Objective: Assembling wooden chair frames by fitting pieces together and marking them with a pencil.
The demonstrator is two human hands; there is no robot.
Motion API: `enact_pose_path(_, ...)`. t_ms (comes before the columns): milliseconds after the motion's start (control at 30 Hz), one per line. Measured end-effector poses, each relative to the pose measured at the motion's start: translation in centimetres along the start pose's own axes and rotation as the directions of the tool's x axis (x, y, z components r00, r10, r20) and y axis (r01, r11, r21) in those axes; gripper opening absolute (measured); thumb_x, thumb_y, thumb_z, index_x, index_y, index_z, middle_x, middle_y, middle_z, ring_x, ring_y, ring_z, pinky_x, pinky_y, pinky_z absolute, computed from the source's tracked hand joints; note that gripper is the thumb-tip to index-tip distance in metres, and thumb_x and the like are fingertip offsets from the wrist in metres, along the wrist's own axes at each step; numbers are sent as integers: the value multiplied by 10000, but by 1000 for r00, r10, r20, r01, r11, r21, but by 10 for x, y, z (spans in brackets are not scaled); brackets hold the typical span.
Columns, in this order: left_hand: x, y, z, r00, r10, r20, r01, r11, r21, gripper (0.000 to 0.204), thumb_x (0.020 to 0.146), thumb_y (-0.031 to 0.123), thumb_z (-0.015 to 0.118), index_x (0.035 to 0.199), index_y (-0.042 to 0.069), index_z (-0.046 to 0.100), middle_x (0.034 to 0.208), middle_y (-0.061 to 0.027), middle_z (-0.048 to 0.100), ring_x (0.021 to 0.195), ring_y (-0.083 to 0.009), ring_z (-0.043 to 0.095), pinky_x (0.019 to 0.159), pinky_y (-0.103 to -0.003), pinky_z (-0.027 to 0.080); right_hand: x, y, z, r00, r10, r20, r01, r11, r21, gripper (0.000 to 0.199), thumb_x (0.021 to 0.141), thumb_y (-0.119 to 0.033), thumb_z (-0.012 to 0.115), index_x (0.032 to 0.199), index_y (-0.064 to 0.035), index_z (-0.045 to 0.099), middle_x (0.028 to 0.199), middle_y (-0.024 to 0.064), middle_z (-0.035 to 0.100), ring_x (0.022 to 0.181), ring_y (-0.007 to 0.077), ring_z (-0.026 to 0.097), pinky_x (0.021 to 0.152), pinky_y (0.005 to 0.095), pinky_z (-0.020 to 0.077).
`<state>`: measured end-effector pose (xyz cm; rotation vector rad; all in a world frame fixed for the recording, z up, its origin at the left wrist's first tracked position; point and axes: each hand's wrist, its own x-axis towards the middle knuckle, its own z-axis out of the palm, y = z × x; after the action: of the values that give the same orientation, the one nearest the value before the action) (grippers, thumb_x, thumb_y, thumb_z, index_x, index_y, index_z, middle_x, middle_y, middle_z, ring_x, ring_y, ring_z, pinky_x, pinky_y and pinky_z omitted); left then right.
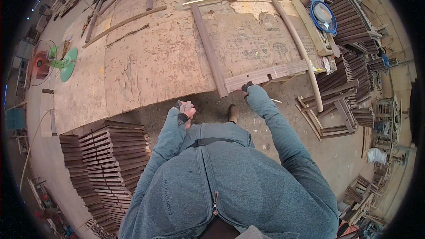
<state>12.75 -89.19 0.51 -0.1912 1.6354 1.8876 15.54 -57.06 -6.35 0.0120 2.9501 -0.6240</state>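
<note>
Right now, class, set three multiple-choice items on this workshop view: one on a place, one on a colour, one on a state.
1. Where is the stack of dark slats?
A. on the person's left, on the floor
B. on the workbench
C. in the right hand

2. What colour are the fan's base and stand?
A. yellow
B. green
C. white

3. What is the right hand doing?
A. hanging free
B. touching the end of the pale cross board
C. holding the fan

Answers: A, the slats are piled below the workbench edge, left of the body; B, the fan base shows green; B, the gloved hand meets the board at the bench edge.
</note>
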Motion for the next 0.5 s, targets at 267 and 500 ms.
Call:
enact_pose_path(267,-14,9,3,994,-43,97,52,995,-86,160,861,204,541,862,61,469,618,-41,464,408,-72,357,358,-221,282,14,-12,1,995,63,80,-59,997,-52,191,764,-181,519,917,-121,617,821,176,608,780,351,590,682,428,469)
enact_pose_path(500,7,1,4,971,-201,128,220,963,-159,131,836,201,593,860,105,506,615,6,480,439,-78,366,383,-229,287,-63,17,5,969,42,244,-118,946,302,293,738,-84,559,1017,-144,625,859,171,629,819,306,601,718,360,463)
